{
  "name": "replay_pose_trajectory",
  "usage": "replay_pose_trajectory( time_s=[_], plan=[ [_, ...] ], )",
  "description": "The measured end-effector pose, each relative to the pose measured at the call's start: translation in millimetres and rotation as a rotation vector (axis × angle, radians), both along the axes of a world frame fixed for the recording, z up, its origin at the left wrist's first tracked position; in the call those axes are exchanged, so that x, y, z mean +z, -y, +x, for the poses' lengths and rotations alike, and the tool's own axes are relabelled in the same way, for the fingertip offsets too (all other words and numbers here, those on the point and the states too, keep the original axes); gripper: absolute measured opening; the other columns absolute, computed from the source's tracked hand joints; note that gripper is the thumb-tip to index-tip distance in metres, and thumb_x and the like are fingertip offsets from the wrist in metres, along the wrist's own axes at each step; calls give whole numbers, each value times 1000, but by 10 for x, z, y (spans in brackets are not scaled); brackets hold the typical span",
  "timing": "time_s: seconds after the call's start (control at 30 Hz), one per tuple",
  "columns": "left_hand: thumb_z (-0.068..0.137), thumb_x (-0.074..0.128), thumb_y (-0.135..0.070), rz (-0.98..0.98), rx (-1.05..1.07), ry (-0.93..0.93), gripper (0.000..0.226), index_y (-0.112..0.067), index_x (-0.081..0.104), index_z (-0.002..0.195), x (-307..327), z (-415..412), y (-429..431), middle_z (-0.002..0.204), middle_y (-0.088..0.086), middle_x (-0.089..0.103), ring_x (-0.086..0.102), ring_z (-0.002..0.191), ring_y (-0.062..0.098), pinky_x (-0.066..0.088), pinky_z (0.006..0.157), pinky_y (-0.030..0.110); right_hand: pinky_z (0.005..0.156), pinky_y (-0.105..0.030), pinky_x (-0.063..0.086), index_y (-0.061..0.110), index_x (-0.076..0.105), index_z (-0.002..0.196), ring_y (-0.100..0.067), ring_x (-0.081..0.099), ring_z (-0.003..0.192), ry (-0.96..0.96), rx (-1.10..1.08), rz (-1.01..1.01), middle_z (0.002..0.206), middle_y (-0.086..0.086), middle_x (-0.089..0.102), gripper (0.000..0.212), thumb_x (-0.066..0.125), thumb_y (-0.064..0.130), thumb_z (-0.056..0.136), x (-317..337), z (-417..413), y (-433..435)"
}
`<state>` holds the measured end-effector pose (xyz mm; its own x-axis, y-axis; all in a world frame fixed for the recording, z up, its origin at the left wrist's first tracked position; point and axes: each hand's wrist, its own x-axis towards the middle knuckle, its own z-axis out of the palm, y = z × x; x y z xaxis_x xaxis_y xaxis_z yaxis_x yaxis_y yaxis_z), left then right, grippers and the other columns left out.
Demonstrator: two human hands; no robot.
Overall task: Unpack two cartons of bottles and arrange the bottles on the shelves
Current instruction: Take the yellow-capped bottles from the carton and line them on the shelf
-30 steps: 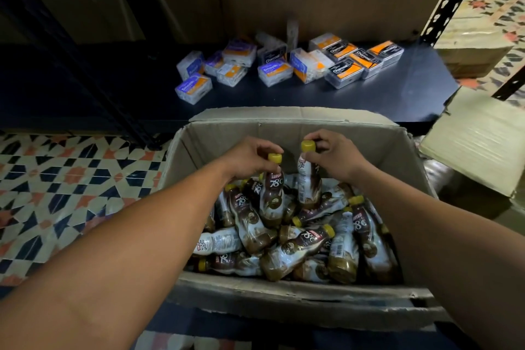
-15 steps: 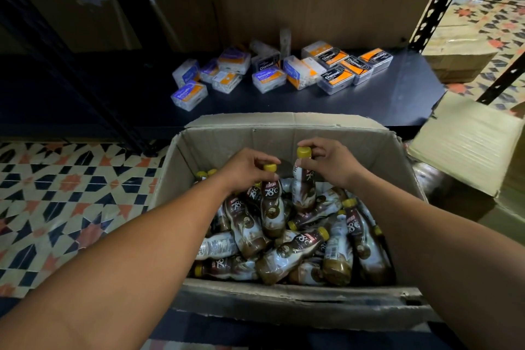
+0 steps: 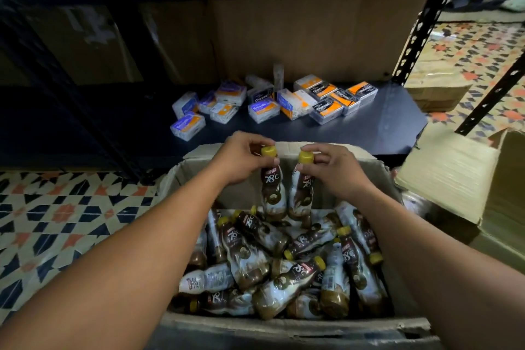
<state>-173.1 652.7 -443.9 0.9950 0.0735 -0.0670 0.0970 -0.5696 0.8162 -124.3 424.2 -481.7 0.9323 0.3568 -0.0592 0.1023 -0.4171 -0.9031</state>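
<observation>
This looks like a shop's stockroom. Beyond the left hand [image 3: 241,159] a dark metal shelf board [image 3: 383,122] on black perforated steel uprights [image 3: 417,37] carries small clear-wrapped retail packs with purple and orange labels [image 3: 264,108]. Below both hands, an open brown cardboard carton [image 3: 284,332] holds many identical brown-labelled, yellow-capped drink bottles [image 3: 287,284]. Right of the right hand [image 3: 338,170], more brown cardboard boxes [image 3: 449,176] sit on patterned floor tiles [image 3: 56,216].

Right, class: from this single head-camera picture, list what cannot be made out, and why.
Head view, bottles in the open carton: lower ones buried under the top layer, so uncountable.
Head view, second carton: cut by the right edge, inside unseen.
Head view, small boxes on the shelf: fine print too small.
</observation>
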Motion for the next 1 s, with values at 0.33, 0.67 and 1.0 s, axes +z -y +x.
replay_pose_trajectory(
  time_s=[0.33, 0.67, 1.0],
  plan=[
    [78, 85, -33, 268, -96, 423, 42, -22, 74, 117, 2051, 94, 115, 107, -10, 74, 67, 99, 1, 54, 94, 26, 87, -41, 61, 30, 77, 106, -5, 74, 86, 453, -20, 66, 87, 9, 78, 34, 90, 30, 74, 2083, 216, -10],
    [84, 78, -36, 350, -75, 586, 37, -27, 69, 118, 3829, 13, 101, 101, -15, 69, 64, 94, -4, 52, 81, 19, 85, -43, 63, 25, 76, 107, -13, 76, 84, 626, 16, 88, 91, 0, 79, 35, 89, 34, 76, 4168, 156, -10],
    [83, 79, -36, 327, 74, 643, 26, -24, 73, 106, 4279, 546, -172, 94, -8, 72, 68, 87, 7, 60, 83, 36, 84, -39, 62, 31, 74, 111, -12, 73, 91, 679, -80, 33, 102, 5, 75, 41, 87, 44, 75, 4595, 733, -294]
  ],
)
